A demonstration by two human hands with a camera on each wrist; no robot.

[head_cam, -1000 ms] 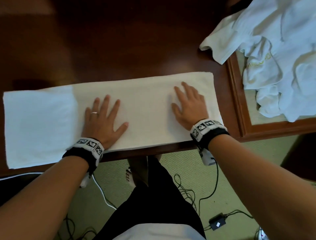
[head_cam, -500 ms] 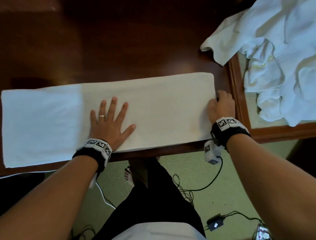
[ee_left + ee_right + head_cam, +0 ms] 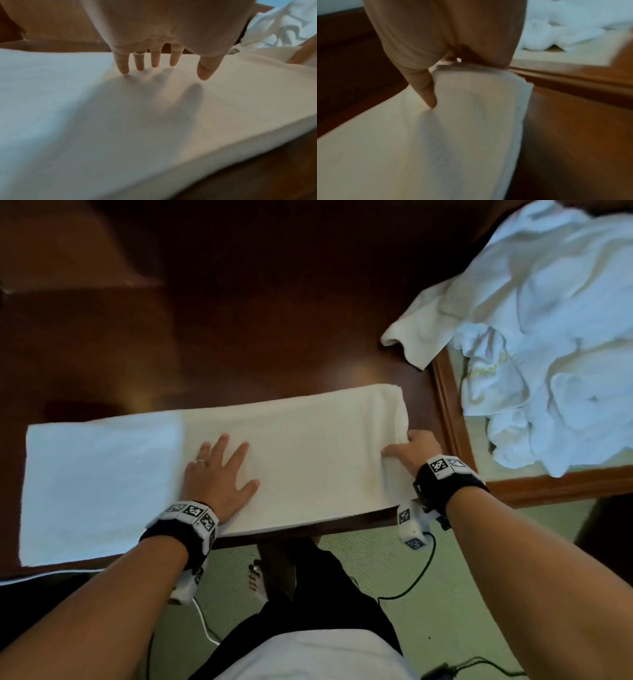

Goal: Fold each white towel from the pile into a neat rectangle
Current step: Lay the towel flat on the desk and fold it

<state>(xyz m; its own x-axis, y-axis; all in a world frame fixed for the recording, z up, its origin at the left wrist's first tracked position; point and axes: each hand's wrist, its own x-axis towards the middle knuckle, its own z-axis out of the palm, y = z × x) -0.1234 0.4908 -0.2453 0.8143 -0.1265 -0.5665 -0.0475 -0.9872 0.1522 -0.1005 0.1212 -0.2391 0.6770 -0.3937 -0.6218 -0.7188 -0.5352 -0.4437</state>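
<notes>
A long white towel (image 3: 308, 453), folded into a strip, lies along the near edge of the dark wooden table (image 3: 274, 320). My left hand (image 3: 219, 474) lies flat on the towel's middle with straight, spread fingers (image 3: 155, 59). My right hand (image 3: 411, 450) grips the towel's right end, thumb on top and fingers tucked under it. That end (image 3: 479, 97) is lifted and bunched off the table. The pile of crumpled white towels (image 3: 548, 337) lies at the far right.
The pile rests on a lighter wood-framed surface (image 3: 448, 419) beside the table's right end. Under the table edge are green carpet, black cables (image 3: 411, 583), a white cable and my bare foot (image 3: 257, 577).
My right hand slid from the towel's top to its right end, then took hold of that end and raised it. My left hand stayed flat on the towel.
</notes>
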